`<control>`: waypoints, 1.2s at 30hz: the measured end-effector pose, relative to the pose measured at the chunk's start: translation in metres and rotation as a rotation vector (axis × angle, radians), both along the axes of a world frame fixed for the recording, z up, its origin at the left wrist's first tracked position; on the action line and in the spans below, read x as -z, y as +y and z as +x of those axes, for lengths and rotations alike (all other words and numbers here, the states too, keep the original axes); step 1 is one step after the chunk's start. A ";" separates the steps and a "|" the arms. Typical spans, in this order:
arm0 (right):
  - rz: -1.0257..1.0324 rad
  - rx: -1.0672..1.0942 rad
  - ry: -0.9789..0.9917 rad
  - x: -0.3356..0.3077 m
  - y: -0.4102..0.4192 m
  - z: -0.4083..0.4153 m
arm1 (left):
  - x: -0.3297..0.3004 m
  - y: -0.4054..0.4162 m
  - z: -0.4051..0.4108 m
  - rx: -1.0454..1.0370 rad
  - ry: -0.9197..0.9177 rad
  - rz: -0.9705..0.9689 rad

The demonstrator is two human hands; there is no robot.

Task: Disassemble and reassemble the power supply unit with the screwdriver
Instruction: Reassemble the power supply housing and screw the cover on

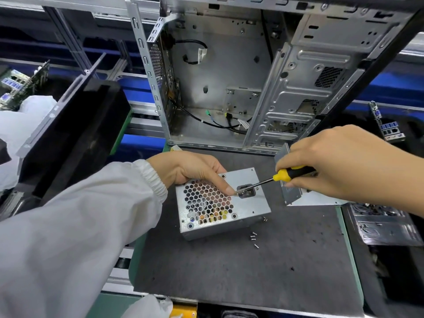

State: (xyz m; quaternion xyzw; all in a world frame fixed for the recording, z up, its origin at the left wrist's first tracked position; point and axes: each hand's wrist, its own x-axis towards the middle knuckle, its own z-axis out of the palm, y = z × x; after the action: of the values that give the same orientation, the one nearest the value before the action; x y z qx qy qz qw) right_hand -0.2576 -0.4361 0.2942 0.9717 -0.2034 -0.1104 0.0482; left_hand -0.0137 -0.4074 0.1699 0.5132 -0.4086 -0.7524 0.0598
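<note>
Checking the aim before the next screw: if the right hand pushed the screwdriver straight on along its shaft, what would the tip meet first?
The right hand aims the screwdriver down-left. Its tip looks already at the power supply face beside the socket, right by the left hand's fingertips. Depth is unclear.

A silver-grey power supply unit [223, 203], its face pierced by a honeycomb grille showing copper and yellow within, sits on a dark grey speckled mat [252, 267] edged in green. The screwdriver [286, 174] has a yellow-and-black handle. A white sleeve [80, 221] contrasts with the bare-metal computer case [229, 76].
</note>
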 end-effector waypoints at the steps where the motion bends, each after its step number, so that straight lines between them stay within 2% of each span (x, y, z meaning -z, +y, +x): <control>1: -0.026 -0.007 0.021 0.001 0.000 0.001 | 0.000 0.000 0.000 0.001 0.001 0.002; 7: -0.154 -0.014 0.100 0.004 -0.001 0.001 | -0.002 0.000 -0.001 0.002 0.006 -0.005; 16: -0.116 0.029 0.136 -0.005 0.000 0.005 | -0.004 0.000 -0.002 0.005 -0.009 0.013; 23: -0.228 -0.011 0.252 -0.009 0.006 0.015 | -0.003 -0.001 -0.001 0.012 -0.016 0.001; 27: -0.312 -0.127 0.355 -0.019 0.023 0.040 | -0.002 -0.001 -0.001 0.007 -0.010 -0.003; 32: -0.228 -0.278 0.352 -0.008 0.032 0.064 | -0.001 0.002 -0.003 -0.006 -0.006 -0.041; 36: -0.144 -0.252 0.257 -0.029 0.013 0.066 | 0.001 0.000 -0.002 -0.006 -0.004 -0.051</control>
State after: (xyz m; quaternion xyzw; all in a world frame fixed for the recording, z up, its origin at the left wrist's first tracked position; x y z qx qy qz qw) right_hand -0.1917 -0.4234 0.3227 0.9614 -0.0797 -0.2117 0.1566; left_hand -0.0154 -0.4077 0.1688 0.5143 -0.4262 -0.7405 0.0740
